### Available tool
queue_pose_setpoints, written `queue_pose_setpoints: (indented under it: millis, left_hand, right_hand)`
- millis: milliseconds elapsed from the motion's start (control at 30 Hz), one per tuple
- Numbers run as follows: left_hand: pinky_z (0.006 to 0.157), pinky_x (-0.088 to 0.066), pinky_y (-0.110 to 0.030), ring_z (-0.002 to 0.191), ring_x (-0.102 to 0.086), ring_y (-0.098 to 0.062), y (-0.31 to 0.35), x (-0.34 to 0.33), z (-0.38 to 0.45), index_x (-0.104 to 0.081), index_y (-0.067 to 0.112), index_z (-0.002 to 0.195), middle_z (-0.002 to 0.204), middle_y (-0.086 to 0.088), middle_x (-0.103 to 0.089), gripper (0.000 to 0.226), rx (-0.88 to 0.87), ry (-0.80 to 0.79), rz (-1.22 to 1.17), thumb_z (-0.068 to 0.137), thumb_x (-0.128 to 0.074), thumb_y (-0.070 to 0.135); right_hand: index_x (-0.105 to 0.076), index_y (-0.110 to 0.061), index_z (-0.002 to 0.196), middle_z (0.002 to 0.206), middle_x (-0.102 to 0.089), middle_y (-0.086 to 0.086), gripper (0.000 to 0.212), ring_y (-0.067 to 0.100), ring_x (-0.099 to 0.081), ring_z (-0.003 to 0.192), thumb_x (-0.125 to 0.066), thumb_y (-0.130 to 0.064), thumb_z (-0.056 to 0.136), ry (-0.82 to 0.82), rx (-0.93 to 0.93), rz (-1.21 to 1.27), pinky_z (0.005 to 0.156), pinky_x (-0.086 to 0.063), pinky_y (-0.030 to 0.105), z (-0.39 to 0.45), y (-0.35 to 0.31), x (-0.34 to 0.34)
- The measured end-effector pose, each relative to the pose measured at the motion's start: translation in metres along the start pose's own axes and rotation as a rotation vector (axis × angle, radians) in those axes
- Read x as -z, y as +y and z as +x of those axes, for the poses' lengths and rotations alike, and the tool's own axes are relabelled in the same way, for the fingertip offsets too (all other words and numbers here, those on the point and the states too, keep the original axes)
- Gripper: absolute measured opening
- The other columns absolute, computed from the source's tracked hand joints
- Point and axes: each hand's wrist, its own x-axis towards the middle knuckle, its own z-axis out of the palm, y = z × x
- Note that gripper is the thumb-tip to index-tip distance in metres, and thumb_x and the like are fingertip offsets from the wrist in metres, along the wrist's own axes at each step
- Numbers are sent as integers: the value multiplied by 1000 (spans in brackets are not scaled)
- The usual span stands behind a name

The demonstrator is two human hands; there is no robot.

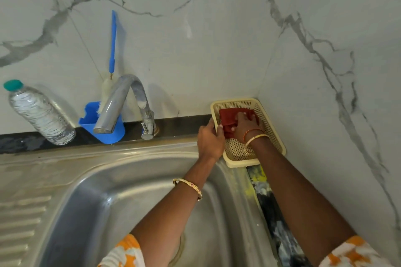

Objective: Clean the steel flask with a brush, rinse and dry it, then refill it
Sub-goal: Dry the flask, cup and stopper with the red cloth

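Red cloth is what you've got under your right hand, down inside the cream plastic basket tucked in the corner by the marble wall. Fingers are curled into the fabric, so I'd call that a grip on the cloth. Your left hand is clamped on the basket's near-left rim, holding it steady.

Thing is, I can't see the steel flask anywhere in view. Not in the sink, not on the table, so no idea where it sits right now. The blue-handled brush is parked upright in its blue holder behind the tap, and the water bottle leans against the wall at far left, well apart from your hands.

What could bite you here: the basket is light and sits right at the sink edge, so if you yank the cloth and it snags on the mesh, the whole basket could tip or slide into the basin. Keep that left hand planted. Also, the cloth could drag across the wet sink rim on its way out, which would make it useless for drying.
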Motion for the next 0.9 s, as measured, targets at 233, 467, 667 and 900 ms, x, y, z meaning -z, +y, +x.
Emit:
queue_pose_setpoints:
  millis: [233, 467, 667, 900]
  left_hand:
    - [85, -45, -31, 107, -54, -22, 22, 35, -26, -51, 11, 131, 113, -10, -58, 36, -52, -92, 188, 99, -49, 26]
    - [93, -44, -40, 114, -49, -29, 25, 83, -93, -55, 10, 131, 122, -12, -55, 39, -298, 27, 445, 92, -55, 15]
    - [102, -32, -39, 121, -47, -27, 11, 124, -163, -59, 14, 126, 123, -9, -58, 38, -278, 104, 531, 91, -58, 29]
    - [101, -41, -42, 116, -54, -29, -47, 191, -242, -62, 15, 122, 119, -9, -62, 35, -51, 176, 415, 89, -61, 28]
  right_hand:
    - [-37, -10, 136, 147, -32, 20, 62, 36, -23, 140, -62, -33, 85, 81, -69, 146, 115, -17, 49, -28, -12, 15]
    - [-61, -3, 94, 95, -67, 18, 14, 37, -60, 94, -52, -9, 84, 758, 82, 618, 79, -48, 38, -118, -18, 27]
    - [-61, -5, 78, 75, -65, 11, 12, 27, -60, 71, -56, -12, 85, 912, 244, 683, 66, -44, 30, -203, -43, -4]
    - [-59, -8, 73, 72, -59, 7, 8, 25, -57, 69, -60, -11, 80, 774, 412, 613, 64, -35, 22, -294, -86, -93]
